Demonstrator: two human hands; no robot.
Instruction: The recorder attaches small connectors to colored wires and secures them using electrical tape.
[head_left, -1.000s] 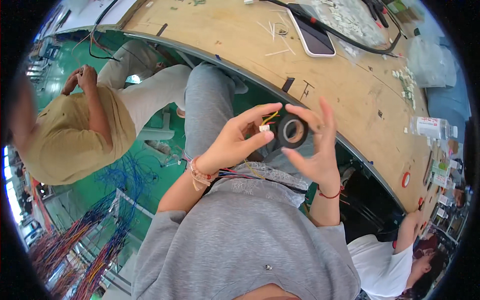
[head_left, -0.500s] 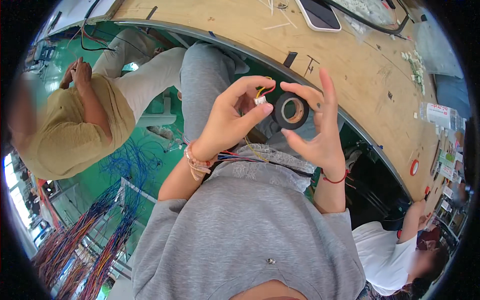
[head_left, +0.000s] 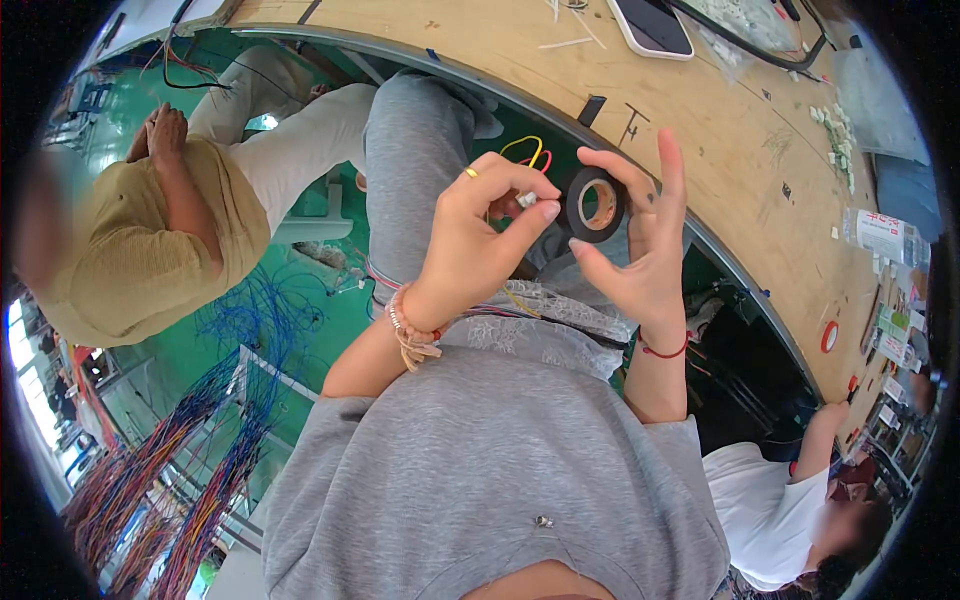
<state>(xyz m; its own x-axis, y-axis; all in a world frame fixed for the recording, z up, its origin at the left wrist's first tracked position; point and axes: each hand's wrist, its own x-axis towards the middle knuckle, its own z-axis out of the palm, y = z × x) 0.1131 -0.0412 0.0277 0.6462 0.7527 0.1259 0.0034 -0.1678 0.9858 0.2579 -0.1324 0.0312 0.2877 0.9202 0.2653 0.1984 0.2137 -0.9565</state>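
Observation:
A small white connector (head_left: pixel 527 199) is pinched between the thumb and forefinger of my left hand (head_left: pixel 468 235). Yellow and red wires (head_left: pixel 540 152) loop out beyond those fingertips. Just to the right, my right hand (head_left: pixel 645 270) grips a roll of black tape (head_left: pixel 573 208) by its edges, between thumb and forefinger, its other fingers raised. The roll almost touches my left fingertips. More thin wires (head_left: pixel 485 314) lie across my lap on a strip of lacy fabric (head_left: pixel 555 310).
A wooden bench (head_left: pixel 720 150) curves ahead and to the right, with a phone (head_left: pixel 652 25), a red tape roll (head_left: pixel 829 336) and plastic bags. One person (head_left: pixel 160 230) sits at left, another (head_left: pixel 765 500) at lower right. Bundled wires (head_left: pixel 150 490) hang at lower left.
My left hand has turned, closing its fingers further round the connector; the wires now arch above them. Both hands and the tape roll have shifted slightly right.

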